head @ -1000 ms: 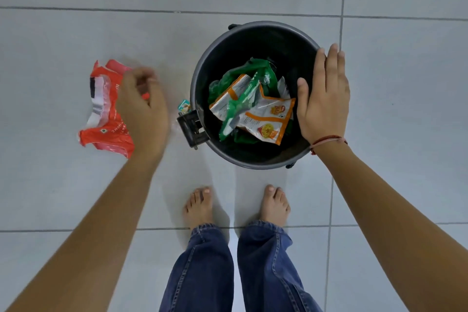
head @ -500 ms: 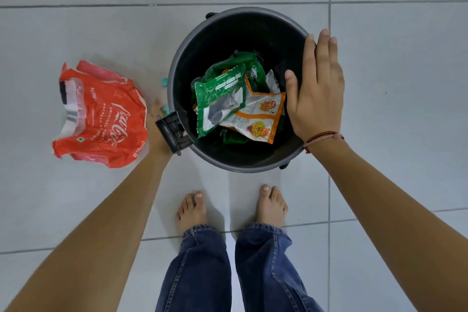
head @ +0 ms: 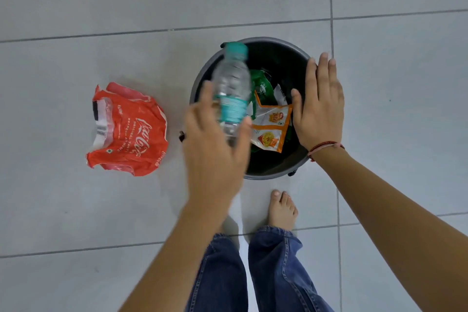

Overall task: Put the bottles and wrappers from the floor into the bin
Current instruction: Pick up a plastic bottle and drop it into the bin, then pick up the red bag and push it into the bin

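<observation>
My left hand (head: 215, 144) holds a clear plastic bottle (head: 231, 89) with a teal cap and teal label, lifted over the left rim of the round black bin (head: 278, 44). Its cap points away from me. My right hand (head: 319, 101) rests flat and empty on the bin's right rim, fingers spread. Inside the bin lie an orange-and-white wrapper (head: 272, 127) and a green wrapper (head: 262, 85). A crumpled red wrapper (head: 129, 129) lies on the floor to the left of the bin.
Grey floor tiles (head: 101, 8) with dark grout lines surround the bin. My bare right foot (head: 282, 208) and blue jeans legs (head: 273, 273) stand just in front of the bin. The bin's side handle is partly hidden behind my left hand.
My left hand left the red wrapper, reached down beside the bin's left side, and has come up holding the clear bottle over the rim. The right hand stayed on the rim.
</observation>
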`<state>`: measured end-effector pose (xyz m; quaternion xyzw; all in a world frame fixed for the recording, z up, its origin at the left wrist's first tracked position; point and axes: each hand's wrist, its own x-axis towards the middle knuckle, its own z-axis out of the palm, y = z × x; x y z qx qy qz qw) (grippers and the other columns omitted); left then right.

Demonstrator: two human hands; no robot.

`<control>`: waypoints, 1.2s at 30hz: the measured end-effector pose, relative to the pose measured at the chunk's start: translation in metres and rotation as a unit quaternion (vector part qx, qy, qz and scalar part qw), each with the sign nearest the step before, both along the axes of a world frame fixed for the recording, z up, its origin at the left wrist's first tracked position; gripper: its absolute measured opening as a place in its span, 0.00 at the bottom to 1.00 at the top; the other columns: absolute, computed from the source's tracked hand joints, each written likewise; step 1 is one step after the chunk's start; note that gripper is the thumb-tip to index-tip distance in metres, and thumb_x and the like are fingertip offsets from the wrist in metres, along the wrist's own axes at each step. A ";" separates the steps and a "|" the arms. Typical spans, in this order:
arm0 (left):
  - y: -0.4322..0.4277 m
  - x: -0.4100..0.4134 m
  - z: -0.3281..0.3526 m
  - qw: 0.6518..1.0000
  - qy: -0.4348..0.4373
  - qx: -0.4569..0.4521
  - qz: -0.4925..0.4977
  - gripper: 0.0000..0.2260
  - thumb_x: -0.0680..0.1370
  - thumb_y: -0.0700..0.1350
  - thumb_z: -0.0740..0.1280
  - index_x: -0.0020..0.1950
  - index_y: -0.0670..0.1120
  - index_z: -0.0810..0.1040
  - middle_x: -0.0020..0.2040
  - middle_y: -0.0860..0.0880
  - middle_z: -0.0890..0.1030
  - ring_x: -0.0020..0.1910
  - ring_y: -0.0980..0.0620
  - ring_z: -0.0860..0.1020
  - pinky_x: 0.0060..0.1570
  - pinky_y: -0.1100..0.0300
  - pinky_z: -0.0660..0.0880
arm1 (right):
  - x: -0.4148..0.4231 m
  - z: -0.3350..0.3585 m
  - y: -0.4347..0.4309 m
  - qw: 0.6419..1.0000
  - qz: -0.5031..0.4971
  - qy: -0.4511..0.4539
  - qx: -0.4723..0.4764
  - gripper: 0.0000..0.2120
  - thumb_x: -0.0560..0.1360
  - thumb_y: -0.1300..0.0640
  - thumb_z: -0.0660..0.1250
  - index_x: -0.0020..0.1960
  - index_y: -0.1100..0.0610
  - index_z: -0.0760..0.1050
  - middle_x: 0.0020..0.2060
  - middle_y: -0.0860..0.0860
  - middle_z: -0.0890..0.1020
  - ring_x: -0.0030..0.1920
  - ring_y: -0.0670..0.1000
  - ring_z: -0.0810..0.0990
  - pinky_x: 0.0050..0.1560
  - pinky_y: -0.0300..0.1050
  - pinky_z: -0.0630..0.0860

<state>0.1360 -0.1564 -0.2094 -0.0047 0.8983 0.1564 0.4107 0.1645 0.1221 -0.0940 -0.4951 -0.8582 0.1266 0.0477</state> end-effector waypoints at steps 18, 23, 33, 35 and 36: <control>0.028 -0.203 0.030 0.876 0.171 -0.188 -0.409 0.32 0.68 0.59 0.73 0.63 0.39 0.73 0.65 0.36 0.70 0.66 0.37 0.65 0.64 0.41 0.63 | 0.004 -0.008 0.002 1.000 0.006 0.004 0.016 0.25 0.83 0.53 0.51 0.76 0.62 0.52 0.76 0.62 0.55 0.77 0.61 0.52 0.75 0.57 0.57; 0.024 -0.204 0.033 0.834 0.212 -0.197 -0.470 0.13 0.71 0.41 0.72 0.52 0.36 0.79 0.53 0.36 0.78 0.55 0.36 0.74 0.56 0.44 0.71 | 0.004 -0.008 0.001 1.000 0.006 -0.004 0.020 0.25 0.83 0.53 0.51 0.77 0.61 0.52 0.76 0.61 0.55 0.77 0.60 0.52 0.74 0.56 0.56; 0.003 -0.220 0.014 0.806 0.172 -0.238 -0.514 0.39 0.68 0.48 0.76 0.72 0.39 0.60 0.68 0.35 0.69 0.67 0.35 0.68 0.63 0.41 0.68 | 0.004 -0.008 0.001 1.000 0.007 -0.003 0.021 0.26 0.83 0.52 0.52 0.77 0.61 0.51 0.76 0.61 0.55 0.76 0.61 0.52 0.74 0.59 0.58; 0.001 -0.225 0.016 0.823 0.197 -0.224 -0.484 0.27 0.70 0.38 0.71 0.66 0.36 0.67 0.58 0.35 0.78 0.57 0.35 0.76 0.57 0.43 0.74 | 0.005 -0.009 0.001 1.000 0.008 -0.003 0.017 0.26 0.83 0.52 0.52 0.77 0.61 0.52 0.76 0.61 0.55 0.76 0.61 0.53 0.74 0.59 0.59; 0.002 -0.228 0.021 0.838 0.207 -0.204 -0.462 0.20 0.70 0.35 0.68 0.61 0.35 0.71 0.50 0.34 0.81 0.50 0.34 0.79 0.52 0.44 0.76 | 0.005 -0.008 0.001 1.000 0.010 -0.002 0.019 0.26 0.83 0.52 0.53 0.77 0.62 0.52 0.76 0.61 0.55 0.76 0.61 0.53 0.74 0.59 0.59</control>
